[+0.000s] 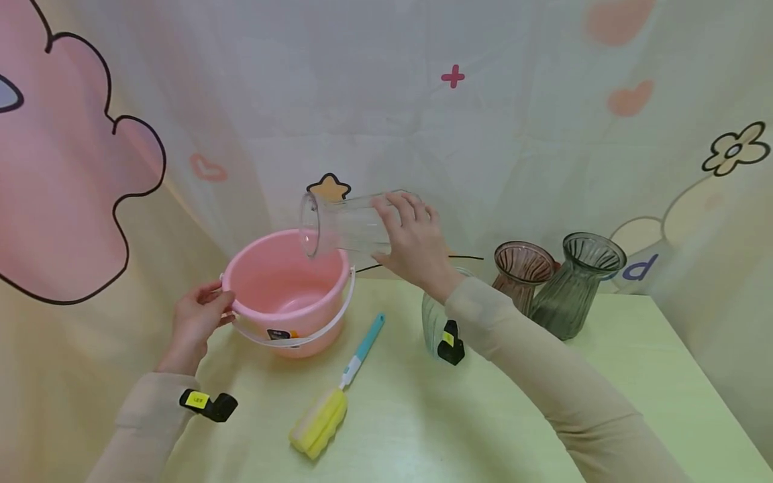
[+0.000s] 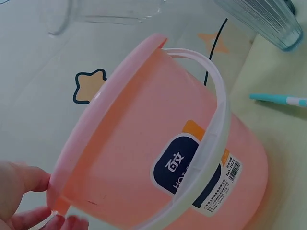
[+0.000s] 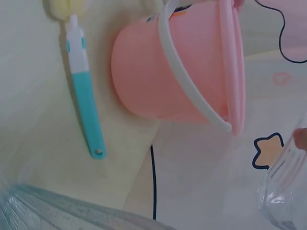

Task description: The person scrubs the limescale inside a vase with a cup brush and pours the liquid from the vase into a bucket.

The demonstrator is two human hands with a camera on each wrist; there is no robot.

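My right hand (image 1: 417, 241) grips a clear glass vase (image 1: 356, 225) near its base and holds it on its side, its wide mouth over the right part of a pink bucket (image 1: 314, 342). The bucket stands on the table with its white handle (image 1: 326, 329) hanging down in front. At the bucket's left rim, my left hand (image 1: 199, 318) pinches the edge between thumb and fingers, which also shows in the left wrist view. In the right wrist view only part of the clear vase (image 3: 283, 196) and a fingertip appear.
A sponge brush (image 1: 320, 419) with a yellow head and teal handle lies in front of the bucket. A pale bluish glass vase (image 1: 431, 322) stands partly behind my right forearm. Farther right are a reddish-brown vase (image 1: 516, 278) and a grey-green vase (image 1: 570, 295). A printed curtain (image 1: 374, 87) hangs behind the table.
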